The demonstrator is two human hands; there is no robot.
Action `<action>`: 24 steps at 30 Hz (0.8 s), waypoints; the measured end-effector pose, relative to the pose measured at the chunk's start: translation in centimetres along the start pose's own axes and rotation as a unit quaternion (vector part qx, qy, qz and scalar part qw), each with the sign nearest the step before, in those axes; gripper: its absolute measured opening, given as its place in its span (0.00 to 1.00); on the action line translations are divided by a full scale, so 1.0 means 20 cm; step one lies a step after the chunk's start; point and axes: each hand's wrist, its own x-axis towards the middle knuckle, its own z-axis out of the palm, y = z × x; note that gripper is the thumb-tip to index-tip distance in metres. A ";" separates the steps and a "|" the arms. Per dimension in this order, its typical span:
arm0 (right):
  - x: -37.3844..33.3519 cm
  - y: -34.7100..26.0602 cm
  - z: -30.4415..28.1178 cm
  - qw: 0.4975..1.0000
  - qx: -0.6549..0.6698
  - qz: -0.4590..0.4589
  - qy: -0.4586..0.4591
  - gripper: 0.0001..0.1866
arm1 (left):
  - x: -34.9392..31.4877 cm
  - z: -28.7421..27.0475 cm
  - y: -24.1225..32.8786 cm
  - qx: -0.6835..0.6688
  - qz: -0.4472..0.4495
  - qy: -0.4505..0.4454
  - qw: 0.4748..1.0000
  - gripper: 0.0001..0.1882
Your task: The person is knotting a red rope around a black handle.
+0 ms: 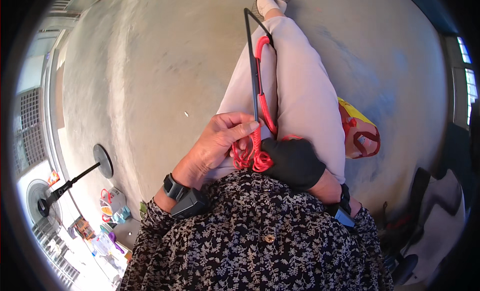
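Observation:
A thin black rod frame, bent into a long pointed loop, lies over my lap with its tip toward my knees. Red cord wraps cover parts of its right side. At the near end my bare left hand pinches the frame and its red-covered part between thumb and fingers. Loose loops of red cord hang beneath those fingers. My right hand, in a black glove, is closed beside them against the red cord; its fingertips are mostly hidden.
My outstretched legs lie under the frame. A red and yellow bag stands by my right thigh. Over on the left are a black stand with a round base, a fan and a white container. Grey concrete floor surrounds me.

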 end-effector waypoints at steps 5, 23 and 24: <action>0.01 0.03 -0.02 0.993 0.110 0.041 0.013 0.16 | -0.08 -0.04 0.03 -0.062 0.013 0.014 0.998 0.17; 0.11 0.08 -0.07 0.832 0.508 0.222 -0.040 0.16 | -0.22 -0.14 -0.04 0.008 -0.049 -0.070 0.996 0.12; 0.10 0.10 -0.08 0.837 0.500 0.219 -0.042 0.16 | -0.22 -0.14 -0.06 0.004 -0.040 -0.071 0.997 0.12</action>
